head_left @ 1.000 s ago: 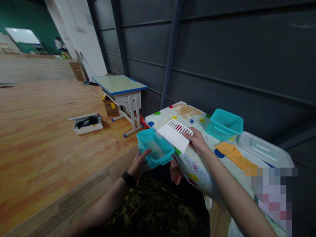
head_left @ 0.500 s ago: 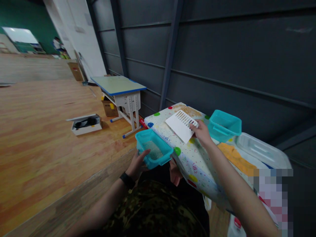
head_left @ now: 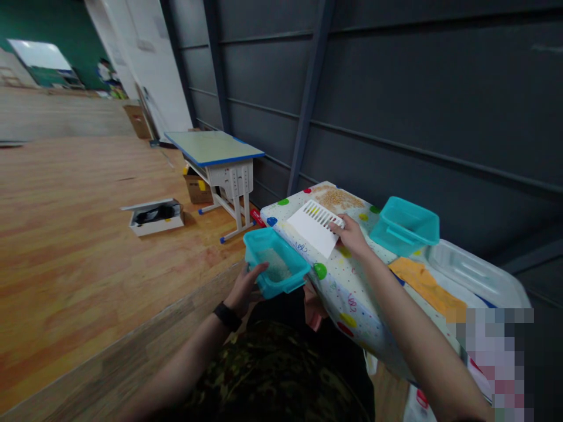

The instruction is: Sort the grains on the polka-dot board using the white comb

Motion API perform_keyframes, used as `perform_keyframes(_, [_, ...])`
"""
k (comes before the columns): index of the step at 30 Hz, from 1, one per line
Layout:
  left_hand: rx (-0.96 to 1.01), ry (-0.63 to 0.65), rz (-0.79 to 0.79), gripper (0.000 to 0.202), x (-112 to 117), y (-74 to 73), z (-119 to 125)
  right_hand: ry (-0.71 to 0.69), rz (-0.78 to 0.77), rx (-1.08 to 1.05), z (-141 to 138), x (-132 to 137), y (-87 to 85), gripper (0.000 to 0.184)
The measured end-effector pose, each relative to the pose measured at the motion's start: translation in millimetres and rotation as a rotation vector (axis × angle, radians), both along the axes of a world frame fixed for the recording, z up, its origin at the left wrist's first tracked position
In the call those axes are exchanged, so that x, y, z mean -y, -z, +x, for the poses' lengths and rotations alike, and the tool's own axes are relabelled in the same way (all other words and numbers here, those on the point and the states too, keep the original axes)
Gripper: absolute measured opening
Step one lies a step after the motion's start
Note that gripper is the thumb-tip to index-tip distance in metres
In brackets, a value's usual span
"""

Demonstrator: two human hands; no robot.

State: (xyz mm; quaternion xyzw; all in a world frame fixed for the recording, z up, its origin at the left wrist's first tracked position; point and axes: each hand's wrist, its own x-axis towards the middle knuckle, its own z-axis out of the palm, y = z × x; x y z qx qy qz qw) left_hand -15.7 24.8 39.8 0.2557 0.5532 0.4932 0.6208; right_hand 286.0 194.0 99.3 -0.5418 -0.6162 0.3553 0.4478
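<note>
My left hand (head_left: 247, 288) grips the near side of a turquoise plastic bin (head_left: 299, 276), thumb over the rim. It is held against the table's edge, a little below the tabletop, with whitish grains (head_left: 276, 265) lying in it. My right hand (head_left: 350, 233) is closed on the slotted end of a flat white scraper (head_left: 313, 231). The scraper's plain broad end points toward the bin, low over the patterned tablecloth (head_left: 336, 272); whether it touches the cloth I cannot tell. Beyond it, tan grains (head_left: 341, 198) are scattered at the table's far side.
A second turquoise bin (head_left: 407, 225) stands on the table to the right, beside an orange cloth (head_left: 424, 284) and a clear plastic lid (head_left: 479, 271). A dark panelled wall (head_left: 417, 105) rises behind. Leftward are a desk (head_left: 213, 147) and an open white box (head_left: 158, 220) on the floor.
My right hand has drawn the scraper left across the table, nearer the edge and the bin. My left hand keeps the bin in nearly the same place. The view has shifted slightly.
</note>
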Motion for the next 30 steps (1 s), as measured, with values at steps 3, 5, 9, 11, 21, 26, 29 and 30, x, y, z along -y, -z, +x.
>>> perform_keyframes(3, [0.005,-0.003,-0.003,0.082,0,-1.6,0,-0.067,-0.023,-0.014,-6,14,0.8,0.053])
perform_keyframes(5, [0.013,-0.006,-0.002,0.084,0,-3.5,1,-0.101,-0.051,-0.033,-10,27,1.0,0.055])
perform_keyframes(9, [0.022,-0.010,0.000,0.085,1,-6.6,0,-0.118,-0.075,-0.050,-10,40,-1.9,0.057])
perform_keyframes(11, [0.025,-0.010,-0.001,0.084,1,-7.0,0,-0.055,-0.046,-0.073,-7,34,-5.3,0.057])
perform_keyframes(21, [0.007,-0.037,-0.017,0.075,-4,-6.2,-5,0.077,-0.034,0.023,-17,-16,-11.5,0.045])
perform_keyframes(26, [-0.001,-0.037,-0.019,0.069,-6,-4.3,-11,-0.082,-0.063,0.033,-13,-1,-14.7,0.045])
perform_keyframes(29, [0.000,-0.033,-0.019,0.064,-8,-4.8,-11,-0.092,-0.053,0.018,-9,8,-22.8,0.046])
perform_keyframes(30, [0.000,-0.033,-0.018,0.061,-8,-5.3,-10,-0.074,-0.046,0.012,-11,10,-24.8,0.046])
